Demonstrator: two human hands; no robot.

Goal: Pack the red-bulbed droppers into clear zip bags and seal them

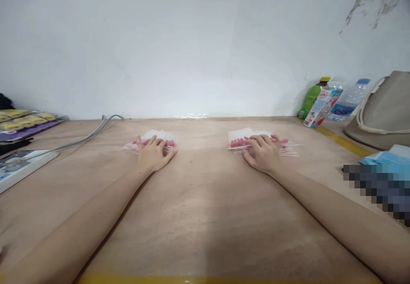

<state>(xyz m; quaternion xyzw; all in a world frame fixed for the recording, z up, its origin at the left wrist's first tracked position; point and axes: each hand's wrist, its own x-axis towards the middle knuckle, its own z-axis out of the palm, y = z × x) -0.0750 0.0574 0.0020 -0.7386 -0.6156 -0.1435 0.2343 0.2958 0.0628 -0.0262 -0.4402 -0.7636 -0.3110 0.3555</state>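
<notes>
My left hand (153, 152) lies with spread fingers on a small pile of clear plastic packets (171, 141) that show white and pinkish-red pieces inside. To the right, my right hand (264, 152) rests the same way, fingers apart, on a second pile of such packets (237, 141). Each palm covers part of its pile, so what lies underneath is hidden. Both piles sit flat on the wooden table (198, 190), towards the wall, with a gap between them.
At the back right stand a green bottle (310, 100), a printed carton (320, 108) and a clear bottle (347, 102) beside a beige bag (384, 109). Blue packaging (389, 160) lies nearer. On the left are a white box (28, 166), a grey cable (86, 139) and yellow-and-purple packages (28, 121).
</notes>
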